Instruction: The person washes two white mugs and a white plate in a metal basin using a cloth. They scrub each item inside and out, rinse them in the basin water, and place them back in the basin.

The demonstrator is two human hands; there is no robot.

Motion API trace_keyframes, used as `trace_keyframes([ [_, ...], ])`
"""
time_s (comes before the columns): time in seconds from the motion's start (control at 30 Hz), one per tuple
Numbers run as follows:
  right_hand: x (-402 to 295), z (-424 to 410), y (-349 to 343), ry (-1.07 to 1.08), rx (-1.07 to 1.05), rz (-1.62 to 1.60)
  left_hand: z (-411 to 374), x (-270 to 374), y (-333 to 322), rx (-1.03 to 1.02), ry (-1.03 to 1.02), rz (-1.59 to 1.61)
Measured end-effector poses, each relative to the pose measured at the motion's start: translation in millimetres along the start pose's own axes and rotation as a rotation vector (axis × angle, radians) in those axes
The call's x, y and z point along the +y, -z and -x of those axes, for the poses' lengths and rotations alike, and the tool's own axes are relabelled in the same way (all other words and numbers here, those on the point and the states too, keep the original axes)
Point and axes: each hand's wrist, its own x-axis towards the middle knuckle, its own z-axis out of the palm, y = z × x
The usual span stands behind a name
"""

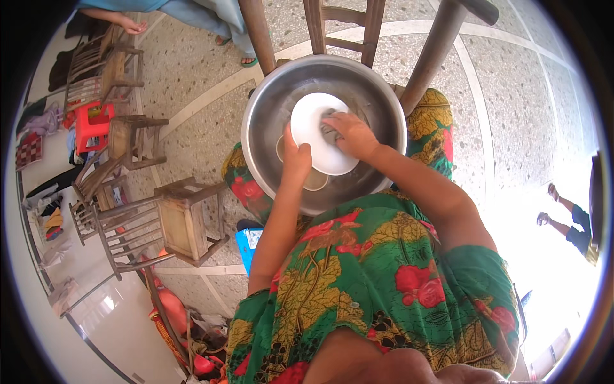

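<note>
A white plate is tilted over a large stainless steel basin. My left hand grips its left rim, the thumb lying on the upper face. With bent fingers my right hand presses a greyish cloth against the plate's surface. Below the plate, inside the basin, rounded rims show of what look like bowls, one nearest my lap; the plate and my left hand hide much of them. The basin sits between my knees, against a wooden chair.
Wooden chairs stand along the left, with a red plastic stool among them. Beside my left leg is a blue box or packet. A person in light blue trousers stands at the upper left; another person's legs show far right.
</note>
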Motion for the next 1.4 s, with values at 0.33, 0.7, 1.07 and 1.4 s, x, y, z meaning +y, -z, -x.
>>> trace_keyframes([
  [0.33, -16.1, -35.5, 10.4, -0.172, -0.019, 0.024, 21.2, 0.0, -1.6, 0.059, -0.032, -0.050],
  [0.7, -28.5, 24.0, 24.7, 0.064, -0.228, -0.108, 17.0, -8.3, -1.6, 0.050, -0.097, -0.064],
  [1.07, -23.7, -32.8, 22.7, -0.088, -0.165, -0.175, 32.2, -5.8, 5.5, -0.045, 0.013, 0.018],
  [1.4, -44.1, 2.7, 37.9, 0.174, -0.401, -0.160, 27.9, -6.1, 6.3, -0.115, -0.031, 0.008],
])
